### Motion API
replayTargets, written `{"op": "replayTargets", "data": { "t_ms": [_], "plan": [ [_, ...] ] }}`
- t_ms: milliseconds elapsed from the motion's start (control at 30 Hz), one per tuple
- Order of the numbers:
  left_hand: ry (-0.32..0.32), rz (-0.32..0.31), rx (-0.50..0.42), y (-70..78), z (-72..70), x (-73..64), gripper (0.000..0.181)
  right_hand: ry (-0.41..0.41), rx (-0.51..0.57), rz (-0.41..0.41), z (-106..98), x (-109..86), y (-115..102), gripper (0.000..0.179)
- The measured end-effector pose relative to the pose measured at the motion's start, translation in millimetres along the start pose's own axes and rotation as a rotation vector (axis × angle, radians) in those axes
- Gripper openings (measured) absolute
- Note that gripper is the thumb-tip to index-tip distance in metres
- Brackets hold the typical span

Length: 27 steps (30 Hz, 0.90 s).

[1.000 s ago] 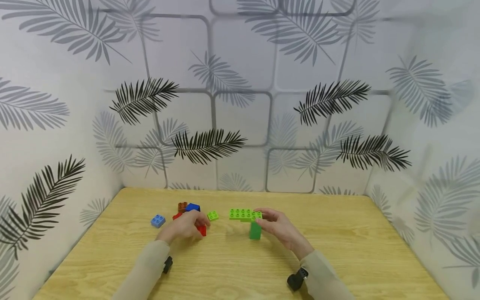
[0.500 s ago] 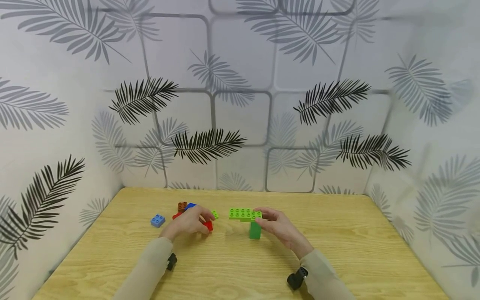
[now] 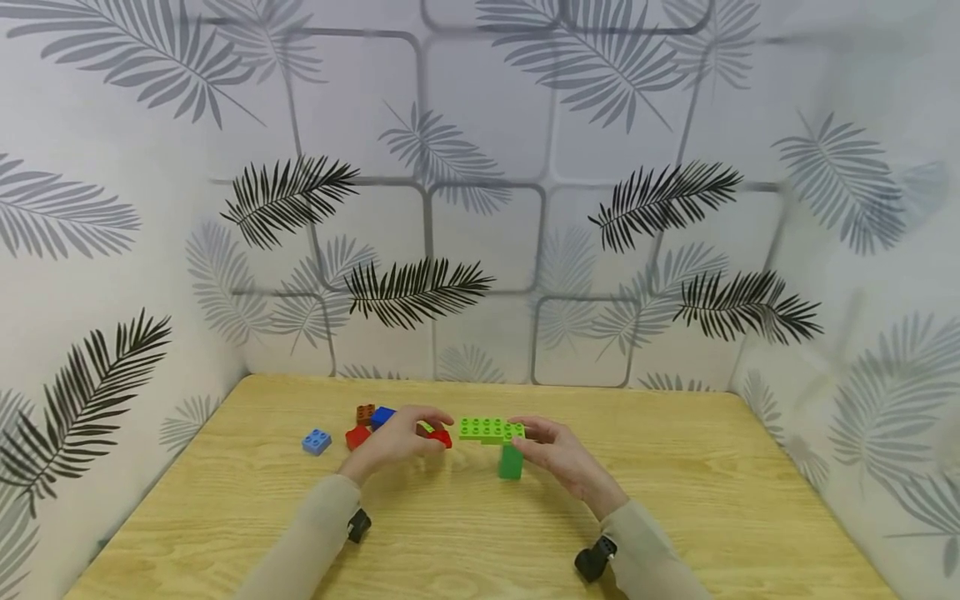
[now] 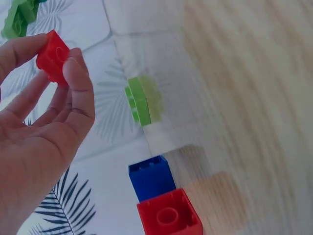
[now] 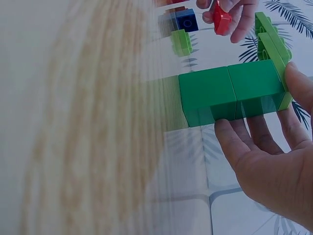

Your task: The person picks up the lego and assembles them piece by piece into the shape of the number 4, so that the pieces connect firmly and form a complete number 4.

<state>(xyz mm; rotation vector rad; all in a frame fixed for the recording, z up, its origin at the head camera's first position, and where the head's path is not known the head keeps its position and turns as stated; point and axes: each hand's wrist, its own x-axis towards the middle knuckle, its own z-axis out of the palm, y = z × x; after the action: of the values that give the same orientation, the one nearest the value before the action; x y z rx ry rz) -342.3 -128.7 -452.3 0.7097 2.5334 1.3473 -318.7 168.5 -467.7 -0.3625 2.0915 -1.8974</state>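
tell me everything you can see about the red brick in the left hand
The red brick is small, with a smooth, plastic look. A round feature shows on one face in the left wrist view; its studs can't be counted. It appears tilted, pinched between the thumb and fingertips of the left hand and held above the wood-grain table, left of and apart from the green build. Nothing but the hand is seen touching it.

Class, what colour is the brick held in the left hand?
Red; the brick shows best in the left wrist view.
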Motion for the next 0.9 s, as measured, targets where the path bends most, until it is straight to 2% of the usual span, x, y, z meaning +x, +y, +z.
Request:
{"op": "replayTargets", "data": {
  "t_ms": [167,433,533,633,800,900],
  "plan": [
    [0.009,0.015,-0.009,5.9,6.5,0.5,0.041,0.012,0.004,0.003,-0.3,1.1,2.5,0.057],
    [0.065,0.098,0.04,11.6,15.7,3.6,0.048,0.019,0.005,0.008,-0.5,2.6,3.4,0.052],
    [0.065,0.105,0.033,13.1,21.6,6.3,0.05,0.013,0.004,0.005,-0.7,3.2,3.1,0.049],
    [0.056,0.089,-0.024,16.1,26.5,7.2,0.049,0.005,-0.001,-0.001,-1.3,3.3,2.8,0.049],
    [0.035,0.038,-0.194,19.7,30.7,8.6,0.046,-0.003,-0.002,-0.007,-1.5,2.4,2.7,0.05],
    [0.04,0.019,-0.26,19.1,32.8,9.6,0.046,-0.003,-0.003,-0.008,-0.8,1.7,2.8,0.05]
  ]
}}
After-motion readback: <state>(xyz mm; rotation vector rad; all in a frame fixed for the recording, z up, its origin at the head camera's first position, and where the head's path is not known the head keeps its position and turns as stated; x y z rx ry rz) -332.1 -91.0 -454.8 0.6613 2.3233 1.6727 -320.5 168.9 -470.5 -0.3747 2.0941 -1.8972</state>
